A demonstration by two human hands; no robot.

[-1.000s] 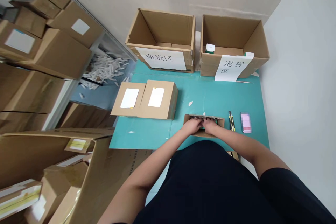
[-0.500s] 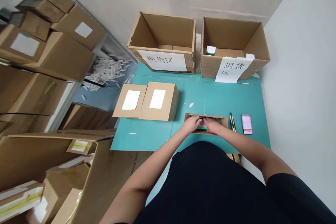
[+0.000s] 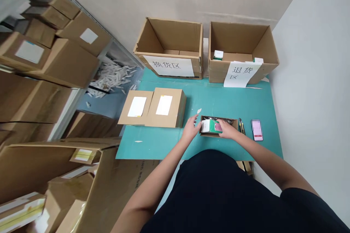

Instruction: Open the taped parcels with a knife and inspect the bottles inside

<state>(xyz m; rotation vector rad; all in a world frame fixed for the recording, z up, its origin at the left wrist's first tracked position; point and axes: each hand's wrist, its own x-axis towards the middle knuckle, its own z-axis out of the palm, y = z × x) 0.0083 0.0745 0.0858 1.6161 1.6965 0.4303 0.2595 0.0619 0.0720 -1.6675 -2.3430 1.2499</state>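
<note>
A small open cardboard box [image 3: 218,133] lies on the teal table [image 3: 147,145] just in front of me. Inside it sits a white-and-green packet [image 3: 209,125] with a pinkish-red patch at its right end. My right hand [image 3: 226,129] rests on that packet, its fingers over the patch, and seems to grip it. My left hand [image 3: 190,128] is off the box at its left side, fingers apart, holding nothing I can make out. A small white scrap [image 3: 199,110] lies on the table beyond it.
A yellow-and-black utility knife [image 3: 241,126] and a phone [image 3: 257,130] lie to the right. Two labelled cartons [image 3: 164,107] stand to the left. Two open boxes with Chinese paper signs [image 3: 169,49] stand at the far edge. Shelved cartons [image 3: 62,69] fill the left.
My left hand has moved left, off the small box. The white-and-green packet now shows in the box, under my right hand. The view has shifted slightly.
</note>
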